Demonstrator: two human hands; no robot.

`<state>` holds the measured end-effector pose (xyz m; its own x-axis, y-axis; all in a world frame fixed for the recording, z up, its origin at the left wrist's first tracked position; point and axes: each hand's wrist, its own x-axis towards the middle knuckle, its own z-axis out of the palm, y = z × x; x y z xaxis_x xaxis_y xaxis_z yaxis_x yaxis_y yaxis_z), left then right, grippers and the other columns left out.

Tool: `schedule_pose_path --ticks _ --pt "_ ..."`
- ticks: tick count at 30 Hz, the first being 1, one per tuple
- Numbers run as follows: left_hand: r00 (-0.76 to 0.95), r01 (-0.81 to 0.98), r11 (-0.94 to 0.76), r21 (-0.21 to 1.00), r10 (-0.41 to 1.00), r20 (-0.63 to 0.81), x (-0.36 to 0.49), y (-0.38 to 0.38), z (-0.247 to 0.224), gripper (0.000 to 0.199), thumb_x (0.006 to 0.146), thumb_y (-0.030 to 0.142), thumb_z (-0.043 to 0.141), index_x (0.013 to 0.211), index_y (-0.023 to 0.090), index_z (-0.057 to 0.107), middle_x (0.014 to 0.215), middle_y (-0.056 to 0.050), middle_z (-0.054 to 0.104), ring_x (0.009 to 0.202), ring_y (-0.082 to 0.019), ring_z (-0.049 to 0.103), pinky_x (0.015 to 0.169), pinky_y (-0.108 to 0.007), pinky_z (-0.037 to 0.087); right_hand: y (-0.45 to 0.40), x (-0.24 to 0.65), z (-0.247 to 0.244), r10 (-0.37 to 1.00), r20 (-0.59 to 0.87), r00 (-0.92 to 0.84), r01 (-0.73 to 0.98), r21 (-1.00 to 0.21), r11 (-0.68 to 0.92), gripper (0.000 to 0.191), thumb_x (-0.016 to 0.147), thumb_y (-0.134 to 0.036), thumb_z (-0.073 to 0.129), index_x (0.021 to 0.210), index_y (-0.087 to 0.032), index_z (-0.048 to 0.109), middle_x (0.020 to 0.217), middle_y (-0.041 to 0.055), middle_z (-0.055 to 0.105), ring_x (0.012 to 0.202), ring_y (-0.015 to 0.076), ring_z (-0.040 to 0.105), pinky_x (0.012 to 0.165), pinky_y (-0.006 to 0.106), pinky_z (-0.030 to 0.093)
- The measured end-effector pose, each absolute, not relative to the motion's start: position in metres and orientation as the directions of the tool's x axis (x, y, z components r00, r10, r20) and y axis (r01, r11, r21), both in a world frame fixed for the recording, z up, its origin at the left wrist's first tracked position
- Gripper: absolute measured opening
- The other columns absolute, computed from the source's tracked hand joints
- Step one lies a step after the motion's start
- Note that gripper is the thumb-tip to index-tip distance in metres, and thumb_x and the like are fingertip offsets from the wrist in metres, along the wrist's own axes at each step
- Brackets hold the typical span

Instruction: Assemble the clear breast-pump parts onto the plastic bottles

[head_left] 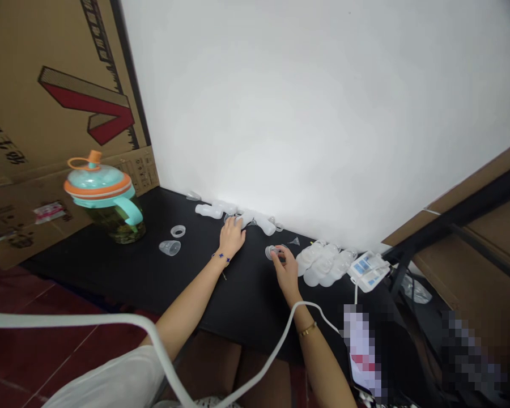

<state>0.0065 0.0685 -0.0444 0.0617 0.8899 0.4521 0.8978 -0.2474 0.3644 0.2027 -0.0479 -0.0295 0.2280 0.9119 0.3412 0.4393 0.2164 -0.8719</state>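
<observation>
In the head view, the left hand [232, 238] was held palm down with its fingers loosely spread, and its fingertips [238, 222] were set against a row of translucent plastic bottles [255, 220] at 12 o'clock; no firm grip could be made out. The right hand [285, 272] was curled half shut, and a small clear plastic cup [272, 253] was held in its fingers at 11 o'clock. A clear funnel [294, 241] lay at 1 o'clock from that hand, with a cluster of translucent bottles [323, 265] and a white packet [368, 271] at 2 o'clock. A clear ring [178, 230] and a clear beaker [170, 247] were placed at the left hand's 9 o'clock on the black worktop [110, 272], and a jug with an orange-and-teal lid [104, 195] stood beyond them at 10 o'clock.
</observation>
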Motion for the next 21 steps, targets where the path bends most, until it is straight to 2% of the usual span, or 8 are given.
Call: schedule_pose_path --ticks 5,13,17,21 --pt "0.084 0.889 -0.283 0.360 0.874 0.479 0.0073 0.0676 -0.0431 0.034 0.092 0.023 0.056 0.124 0.014 0.062 0.145 -0.018 0.056 0.138 -0.037 0.046 0.106 -0.049 0.047 -0.0486 0.2023 -0.0281 0.911 0.340 0.235 0.442 -0.872 0.211 0.041 0.091 -0.055 0.061 0.111 -0.019 0.068 0.117 0.0134 0.070 0.097 0.0266 0.068 0.065 0.032 0.056" --pt "0.101 0.871 -0.310 0.381 0.872 0.479 0.0056 0.0677 -0.0379 0.027 0.093 0.020 0.054 0.118 0.015 0.063 0.127 -0.017 0.065 0.128 -0.034 0.053 0.102 -0.045 0.047 -0.0485 0.2021 -0.0276 0.910 0.345 0.230 0.439 -0.871 0.219 0.042 0.091 -0.055 0.060 0.112 -0.019 0.068 0.117 0.0135 0.071 0.095 0.0260 0.069 0.064 0.032 0.056" --pt "0.073 0.888 -0.271 0.372 0.881 0.468 0.0056 0.0660 -0.0360 0.032 0.091 0.016 0.052 0.121 0.014 0.062 0.123 -0.018 0.064 0.119 -0.033 0.057 0.097 -0.043 0.048 -0.0493 0.2016 -0.0264 0.913 0.335 0.232 0.438 -0.874 0.209 0.041 0.091 -0.054 0.061 0.112 -0.020 0.068 0.118 0.0130 0.070 0.096 0.0258 0.069 0.064 0.031 0.056" --pt "0.028 0.900 -0.222 0.374 0.887 0.460 0.0068 0.0643 -0.0357 0.048 0.085 0.010 0.051 0.133 0.013 0.058 0.128 -0.019 0.060 0.118 -0.034 0.058 0.096 -0.042 0.048 -0.0497 0.2015 -0.0255 0.916 0.327 0.234 0.431 -0.879 0.204 0.041 0.091 -0.054 0.061 0.112 -0.020 0.068 0.118 0.0128 0.070 0.097 0.0263 0.068 0.065 0.032 0.056"
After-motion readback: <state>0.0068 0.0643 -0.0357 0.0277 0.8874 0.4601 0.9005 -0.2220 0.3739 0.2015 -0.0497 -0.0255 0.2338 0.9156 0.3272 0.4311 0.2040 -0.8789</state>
